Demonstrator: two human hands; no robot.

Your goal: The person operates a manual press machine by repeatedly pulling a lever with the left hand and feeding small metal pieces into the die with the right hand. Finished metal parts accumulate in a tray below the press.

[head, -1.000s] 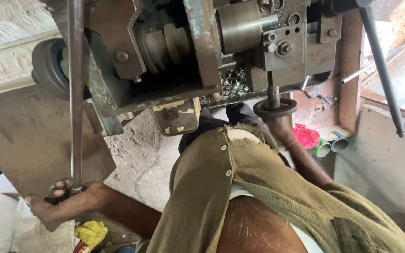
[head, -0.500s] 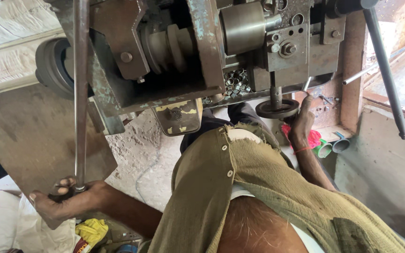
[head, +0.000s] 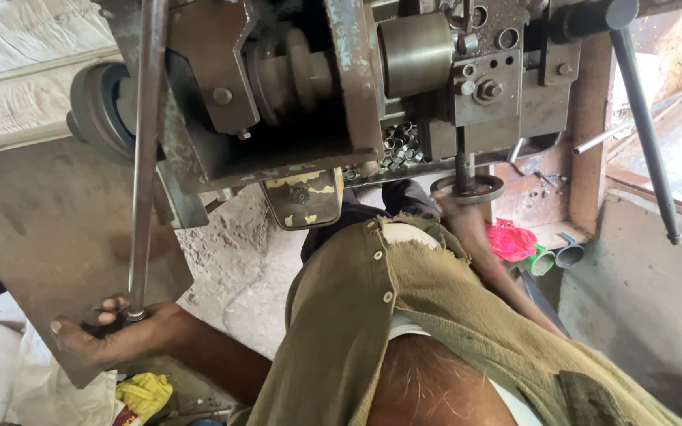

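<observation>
Right hand (head: 455, 207) rose to handwheel (head: 467, 189).

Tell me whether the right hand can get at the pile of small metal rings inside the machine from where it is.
Probably yes. The right hand is up at the small handwheel, and the small metal rings lie just above and to its side in an open recess of the machine frame. Nothing visibly blocks that short path.

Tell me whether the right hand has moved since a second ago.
Yes. The right hand has come up from beside the pink cloth to the small round handwheel under the machine; before, only the forearm showed lower down.
</observation>
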